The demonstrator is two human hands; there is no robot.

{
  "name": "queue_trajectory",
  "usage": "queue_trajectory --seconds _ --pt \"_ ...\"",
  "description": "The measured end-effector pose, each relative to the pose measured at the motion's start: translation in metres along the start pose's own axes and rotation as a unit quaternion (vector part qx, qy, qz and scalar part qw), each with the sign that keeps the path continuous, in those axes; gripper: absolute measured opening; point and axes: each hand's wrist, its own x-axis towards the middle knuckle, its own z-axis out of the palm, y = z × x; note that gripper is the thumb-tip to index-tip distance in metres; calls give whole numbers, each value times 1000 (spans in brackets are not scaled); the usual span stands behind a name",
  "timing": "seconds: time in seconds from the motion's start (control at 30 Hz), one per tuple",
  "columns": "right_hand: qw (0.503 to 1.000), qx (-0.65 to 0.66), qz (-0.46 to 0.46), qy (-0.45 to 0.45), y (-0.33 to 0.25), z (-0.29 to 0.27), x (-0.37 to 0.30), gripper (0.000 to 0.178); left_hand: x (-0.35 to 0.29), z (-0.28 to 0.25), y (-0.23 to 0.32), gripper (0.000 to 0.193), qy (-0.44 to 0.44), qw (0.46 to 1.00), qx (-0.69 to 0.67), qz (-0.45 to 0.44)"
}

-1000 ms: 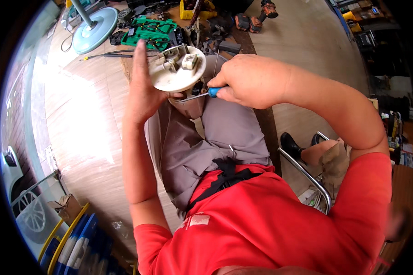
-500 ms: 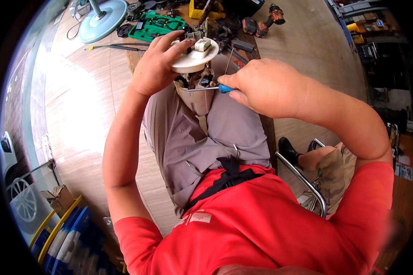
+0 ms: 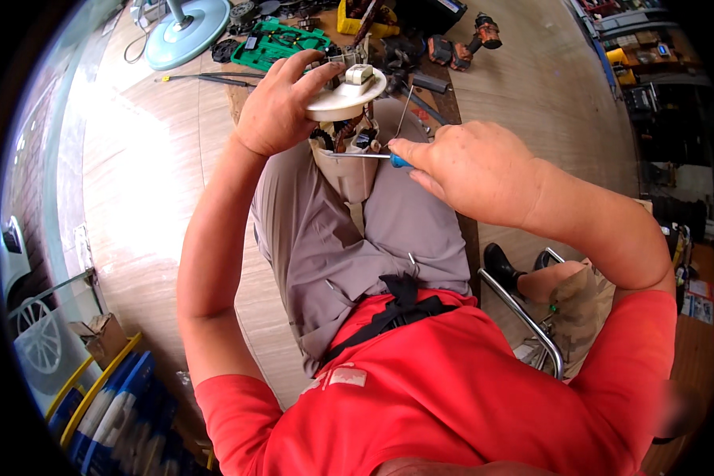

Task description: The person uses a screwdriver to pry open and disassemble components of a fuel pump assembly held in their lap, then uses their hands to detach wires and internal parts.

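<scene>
Pale floor tiles are catching a strong glare on the left, where blue panels are leaning by a yellow frame. Beyond, a light-blue round base is standing near an open green tool case.

Next comes the left hand, lying over a white flange, its fingers spreading slightly across the top; the thumb is hiding, so its position cannot be told. That flange is topping what looks like a fuel pump module, whose tapered cup is sitting between the grey-trousered thighs. Dark parts and wires are showing in the gap.

Across the cup's upper edge a screwdriver is lying nearly level; whether its tip is biting cannot be told. If it were slipping under sideways force, it could be nicking wires or cracking the rim; a loose hold above could let everything tip.

Rightward, a thin metal rod is slanting upward and could be bending if knuckles bump it. The right hand is pinching the blue handle between thumb and forefinger, other fingers curling. Past it, a cordless drill is lying on the floor.
</scene>
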Motion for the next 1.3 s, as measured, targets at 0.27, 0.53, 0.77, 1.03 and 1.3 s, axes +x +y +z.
queue_trajectory --seconds 0.27,0.53,0.77,1.03,1.3 --pt "985 150 -63 -65 42 -27 34 28 0 5 3 70 17 1000 -2 -4" --pt "970 43 -122 -206 45 -71 88 27 2 5 7 70 17 1000 8 10" --pt "950 -80 -77 -292 19 -76 125 35 -5 10 2 68 20 1000 -6 -8" --pt "974 -164 -11 -157 -19 -65 60 19 -8 10 1 68 36 999 -19 -10" --pt "984 -145 -9 -103 -27 -49 32 20 -9 8 -2 73 38 999 -27 -22"
